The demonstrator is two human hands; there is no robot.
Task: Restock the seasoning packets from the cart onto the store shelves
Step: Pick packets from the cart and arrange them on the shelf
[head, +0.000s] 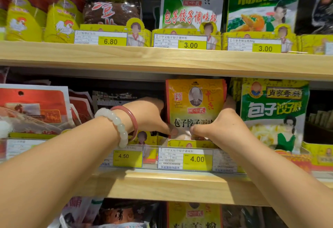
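Note:
A stack of red-and-yellow seasoning packets (195, 99) stands upright in a yellow display box on the middle wooden shelf (162, 186), above a 4.00 price tag (185, 158). My left hand (149, 115), with a white bead bracelet and a red bangle on its wrist, grips the stack's left side with the thumb across the front. On the right edge my right hand (223, 125) holds the same stack, fingers tucked behind it. Both thumbs nearly meet at the lower front of the packets. The cart is out of view.
Green dumpling-seasoning packets (273, 112) stand right beside the stack; red packets (34, 108) lean at the left. The upper shelf (162, 58) holds yellow chicken-powder jars, a dark packet and green packets behind price tags. More packets show on the shelf below.

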